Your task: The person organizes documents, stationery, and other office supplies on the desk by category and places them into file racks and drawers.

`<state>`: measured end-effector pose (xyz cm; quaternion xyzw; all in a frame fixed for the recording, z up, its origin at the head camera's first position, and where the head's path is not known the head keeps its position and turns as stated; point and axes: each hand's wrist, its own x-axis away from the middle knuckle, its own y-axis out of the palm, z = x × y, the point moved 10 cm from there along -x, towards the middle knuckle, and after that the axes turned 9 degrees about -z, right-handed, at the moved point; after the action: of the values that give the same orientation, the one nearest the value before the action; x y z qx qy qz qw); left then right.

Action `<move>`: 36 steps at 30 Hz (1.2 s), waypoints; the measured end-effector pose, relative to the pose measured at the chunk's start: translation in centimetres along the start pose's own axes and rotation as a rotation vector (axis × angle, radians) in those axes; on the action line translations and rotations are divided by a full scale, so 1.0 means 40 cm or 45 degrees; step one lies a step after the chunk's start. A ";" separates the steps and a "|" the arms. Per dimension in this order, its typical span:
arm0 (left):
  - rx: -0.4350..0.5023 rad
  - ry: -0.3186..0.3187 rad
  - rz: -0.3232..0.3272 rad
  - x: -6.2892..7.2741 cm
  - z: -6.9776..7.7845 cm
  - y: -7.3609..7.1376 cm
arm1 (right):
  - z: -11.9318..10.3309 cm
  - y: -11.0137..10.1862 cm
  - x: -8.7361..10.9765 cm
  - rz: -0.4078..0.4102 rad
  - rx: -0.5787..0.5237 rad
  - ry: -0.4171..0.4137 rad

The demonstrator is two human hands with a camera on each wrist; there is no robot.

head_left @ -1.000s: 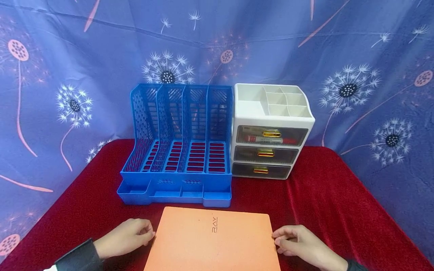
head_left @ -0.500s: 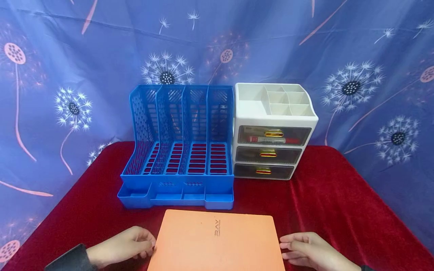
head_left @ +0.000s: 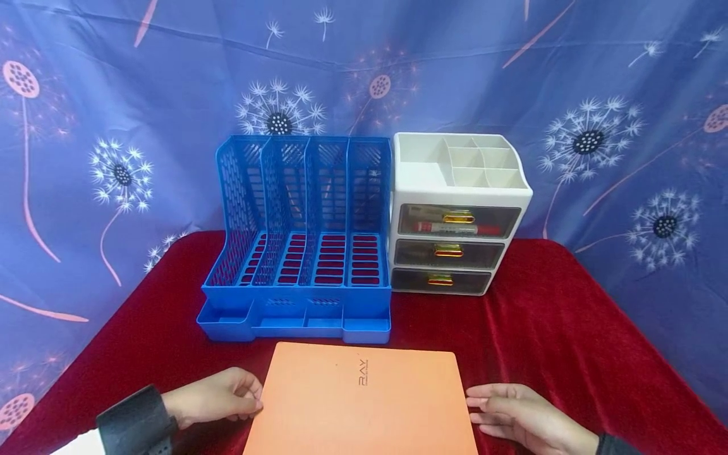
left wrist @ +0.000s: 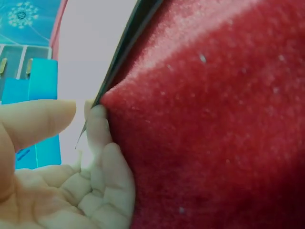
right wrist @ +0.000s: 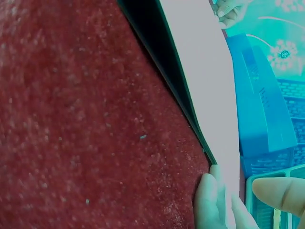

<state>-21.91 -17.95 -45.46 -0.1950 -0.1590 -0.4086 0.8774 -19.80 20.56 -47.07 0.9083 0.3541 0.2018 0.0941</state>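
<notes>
A flat orange folder [head_left: 364,404] with "RAY" printed near its far edge lies on the red cloth, its near end out of the head view. At its left edge is my left hand [head_left: 218,395], fingers loosely curled with the tips right at the edge. In the left wrist view the thumb [left wrist: 43,119] stands a little apart from those fingers. My right hand [head_left: 526,411] is beside the right edge, fingers nearly straight and pointing toward it. The right wrist view shows its fingertips [right wrist: 207,188] at the folder's dark edge [right wrist: 178,90], with the thumb [right wrist: 279,191] raised.
Beyond the folder stands a blue file rack [head_left: 296,294] with upright slots and small front trays. Right beside it is a white drawer organizer [head_left: 461,196] with divided top compartments and a red-and-white marker [head_left: 455,228] in the upper drawer. A blue dandelion-print curtain [head_left: 170,76] hangs behind.
The right hand has its fingers straighter and a little farther out than a second ago. The left hand stays at the folder's left edge. The head view has shifted slightly.
</notes>
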 end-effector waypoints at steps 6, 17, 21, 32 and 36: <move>-0.039 -0.017 0.036 0.002 -0.004 -0.005 | 0.007 -0.006 0.002 0.082 0.031 0.027; -0.007 -0.038 0.022 0.006 -0.013 -0.004 | 0.001 0.011 -0.009 0.108 0.095 0.029; -0.016 -0.026 0.010 0.003 -0.008 -0.004 | 0.000 0.019 -0.011 0.135 0.046 0.038; -0.066 -0.040 -0.052 0.010 -0.006 0.009 | 0.000 0.029 -0.013 0.124 0.032 0.023; -0.067 -0.004 -0.067 0.015 -0.003 0.008 | -0.005 0.034 -0.017 0.122 0.068 0.020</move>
<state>-21.29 -18.20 -45.36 -0.2144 -0.1546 -0.4353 0.8606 -19.51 19.12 -46.66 0.9248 0.3162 0.2036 0.0572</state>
